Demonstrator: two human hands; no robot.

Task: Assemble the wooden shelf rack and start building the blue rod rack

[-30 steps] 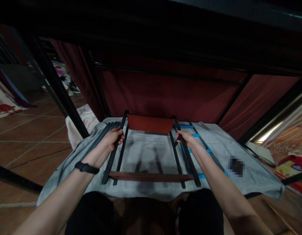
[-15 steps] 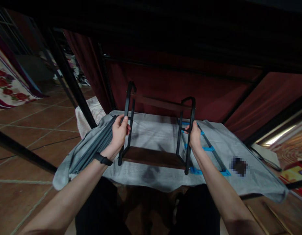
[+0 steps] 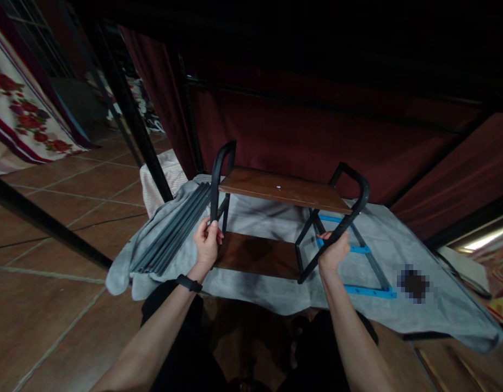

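Observation:
A small two-tier rack with brown wooden boards and black tube side frames is between my hands, tilted so its upper board's top faces me. My left hand is closed round the left side frame, below the curved top. On the other side, my right hand grips the right side frame under its bend. Beneath the rack is a grey cloth; whether the rack's feet touch it I cannot tell. Behind my right hand lies a blue-and-grey frame, partly hidden by the rack.
Several grey tubes lie side by side at the cloth's left. A blurred dark patch is on the right. Black posts and a dark red curtain surround the surface. Brown tiled floor spreads to the left.
The rack has tipped toward me, so its upper board's top now shows. Both hands have moved lower in the view, still gripping the side frames. My view has shifted slightly.

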